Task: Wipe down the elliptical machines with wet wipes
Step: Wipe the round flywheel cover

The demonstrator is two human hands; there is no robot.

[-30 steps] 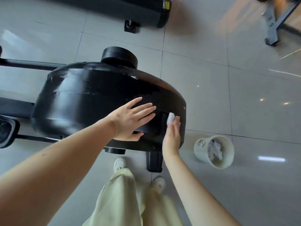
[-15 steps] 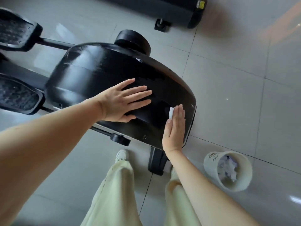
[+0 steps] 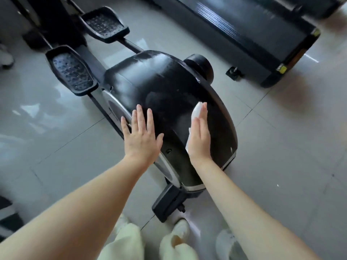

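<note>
- Seen from above: elliptical machine on the tiled floor, with the long axis running from the foot bar up and to the left, and the black housing at the near end.
- Past the housing's far-left end: two studded pedals, lengthwise along that same axis.
- Flat on the housing's left flank: left hand, fingers straight and spread, gripping nothing.
- Flat on the housing's right-hand curve: right hand, fingers straight and close together, pressing a white wet wipe against the shell; wipe showing past the fingertips and along the thumb-side edge of the palm.
- Well apart from the housing's far-right side: a dark treadmill.
- Just below the housing's near end: white shoes, pale trousers and a blurred white bin, contents impossible to tell.
</note>
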